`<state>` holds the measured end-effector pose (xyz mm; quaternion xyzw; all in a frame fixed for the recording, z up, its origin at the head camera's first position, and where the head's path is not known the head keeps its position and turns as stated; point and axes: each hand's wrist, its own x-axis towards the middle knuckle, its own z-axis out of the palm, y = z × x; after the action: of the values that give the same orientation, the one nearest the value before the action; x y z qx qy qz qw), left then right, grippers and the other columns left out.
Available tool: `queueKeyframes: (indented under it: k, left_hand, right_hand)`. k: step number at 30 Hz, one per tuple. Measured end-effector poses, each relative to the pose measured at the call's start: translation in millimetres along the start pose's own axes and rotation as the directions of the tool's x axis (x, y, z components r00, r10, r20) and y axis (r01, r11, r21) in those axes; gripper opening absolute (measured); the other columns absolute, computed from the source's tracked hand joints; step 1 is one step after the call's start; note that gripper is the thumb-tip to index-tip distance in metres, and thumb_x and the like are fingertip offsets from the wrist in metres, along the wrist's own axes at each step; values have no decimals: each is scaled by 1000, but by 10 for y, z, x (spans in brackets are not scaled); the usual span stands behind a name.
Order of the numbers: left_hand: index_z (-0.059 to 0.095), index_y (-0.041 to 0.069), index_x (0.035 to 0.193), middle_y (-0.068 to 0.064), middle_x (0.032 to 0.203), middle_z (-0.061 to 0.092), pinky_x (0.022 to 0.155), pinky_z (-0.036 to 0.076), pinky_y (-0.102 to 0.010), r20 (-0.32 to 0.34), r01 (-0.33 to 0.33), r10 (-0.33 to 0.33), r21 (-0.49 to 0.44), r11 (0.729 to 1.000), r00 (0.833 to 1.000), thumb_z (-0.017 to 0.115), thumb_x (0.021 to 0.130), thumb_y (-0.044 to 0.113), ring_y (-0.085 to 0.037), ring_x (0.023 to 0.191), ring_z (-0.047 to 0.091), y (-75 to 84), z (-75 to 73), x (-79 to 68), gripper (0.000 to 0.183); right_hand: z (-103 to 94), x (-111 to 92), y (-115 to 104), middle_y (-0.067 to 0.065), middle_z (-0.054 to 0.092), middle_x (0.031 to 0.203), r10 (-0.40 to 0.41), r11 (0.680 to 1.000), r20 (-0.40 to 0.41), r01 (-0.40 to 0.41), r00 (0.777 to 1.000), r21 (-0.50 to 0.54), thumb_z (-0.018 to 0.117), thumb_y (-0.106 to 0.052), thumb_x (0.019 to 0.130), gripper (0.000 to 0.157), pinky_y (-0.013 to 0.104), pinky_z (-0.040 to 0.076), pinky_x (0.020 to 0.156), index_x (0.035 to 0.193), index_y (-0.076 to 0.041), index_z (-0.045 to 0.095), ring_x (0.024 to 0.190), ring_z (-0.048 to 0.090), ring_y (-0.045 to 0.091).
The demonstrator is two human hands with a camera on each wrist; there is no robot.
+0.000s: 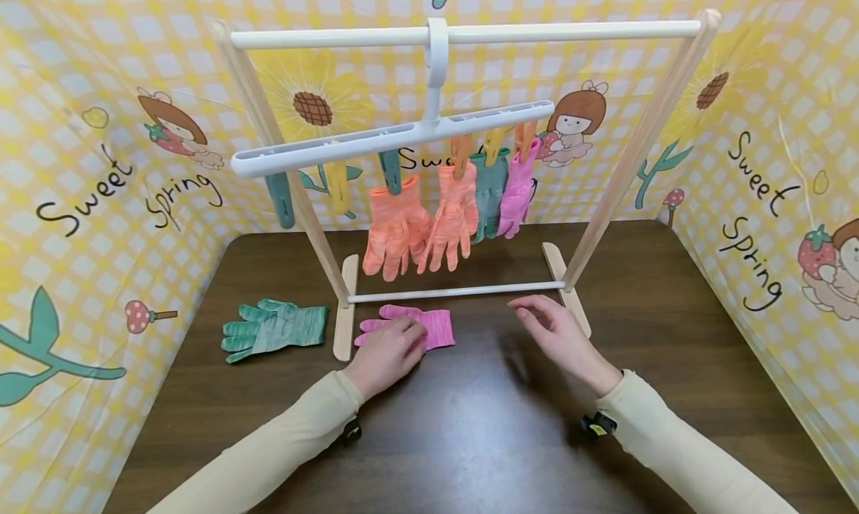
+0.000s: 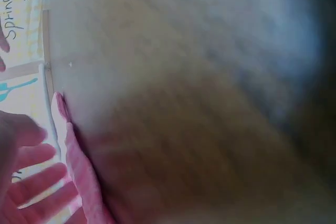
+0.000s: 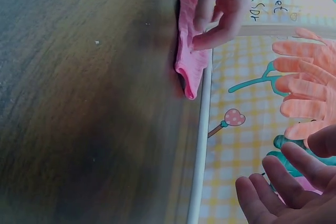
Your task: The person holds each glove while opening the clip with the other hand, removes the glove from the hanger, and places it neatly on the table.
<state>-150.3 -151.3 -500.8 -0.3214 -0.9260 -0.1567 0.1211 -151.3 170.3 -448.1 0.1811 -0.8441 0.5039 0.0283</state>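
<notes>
Rack: the wooden rack (image 1: 642, 148) stands on the bench (image 1: 470, 439).
Loose pink glove (image 1: 439, 326): flat on the bench, just in front of the rack's bottom bar, fingers towards the rack's left foot.
Left hand (image 1: 385, 353): over that glove, fingers loosely bent and apart, tips seemingly on the cloth; no firm grip shows.
Right hand (image 1: 560, 339): raised near the rack's right foot, fingers relaxed and spread, holding nothing.
Loose green glove (image 1: 288, 327): beyond the rack's left foot.
Hanger (image 1: 335, 150): hooked on the rack's top bar, carrying two orange gloves (image 1: 392, 227), a hanging green glove (image 1: 493, 193) and a hanging pink glove (image 1: 515, 193).
Bare clips: a teal clip (image 1: 279, 201) and a yellow clip (image 1: 338, 188), towards the rack's left.
Slip risk: a shallow pinch could drop or bunch the thin cloth.
Swing risk: knocking the hanger could turn it, since one hook carries it.
</notes>
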Motion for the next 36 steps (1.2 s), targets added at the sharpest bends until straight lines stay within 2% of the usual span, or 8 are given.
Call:
queueKeyframes:
  k: [6,11,15,22,24,28,31,36]
  left_hand:
    - [73,11,108,-4,104,73,72,60,-36,-102,10,-14,-38,999,995,73,97,20,-18,86,70,-10,-123,27,15]
    - [73,9,108,-4,102,73,76,61,-39,-261,-10,-16,-99,995,965,72,96,18,-20,93,70,-20,-276,79,15]
    - [72,6,105,-7,96,71,72,61,-40,-412,-10,-69,-187,982,909,74,94,10,-21,86,69,-63,-426,120,12]
    - [66,-1,100,-12,86,67,61,50,-35,-613,21,-249,-355,935,750,66,96,2,-22,71,60,-181,-688,180,4]
    - [66,-3,102,-14,88,66,64,49,-33,-646,9,-259,-363,932,718,65,97,1,-23,75,60,-194,-758,216,6]
    - [66,-3,103,-17,93,65,69,46,-33,-691,-13,-273,-379,925,669,65,97,5,-29,80,59,-186,-903,323,10]
    - [65,-3,102,-17,93,64,70,45,-34,-705,-13,-298,-400,916,644,66,97,8,-31,80,58,-161,-1000,413,12]
    - [65,-4,107,-19,98,64,73,46,-34,-692,-18,-332,-445,895,641,70,96,8,-32,89,60,-117,-1096,545,16]
  right_hand:
    - [6,-12,28,13,72,120,-16,1000,-2,16,1000,-27,60,-6,104,21,25,52,87,122,-1,71,111,64,24]
    - [16,-19,52,15,71,120,-14,1000,8,14,1000,-23,60,-6,104,21,25,53,87,122,0,71,109,65,23]
    - [26,-26,61,15,71,121,4,1000,13,-4,1000,-3,60,-8,105,22,25,52,89,123,-1,71,110,65,24]
    - [43,-55,60,13,72,121,27,999,14,-28,1000,17,61,-10,105,23,25,52,90,123,-2,71,112,66,25]
    - [53,-61,69,13,72,121,27,999,11,-28,1000,20,60,-10,105,22,24,52,89,123,-2,72,110,66,24]
    - [79,-64,76,13,73,120,23,999,12,-23,1000,26,60,-9,105,22,24,53,87,122,-2,72,107,67,22]
    - [96,-60,82,12,73,120,23,999,13,-23,1000,24,60,-10,105,22,25,53,86,122,-3,72,105,68,20]
    - [95,-45,81,11,73,120,26,999,13,-26,1000,18,60,-11,105,22,26,53,84,122,-3,72,103,68,21]
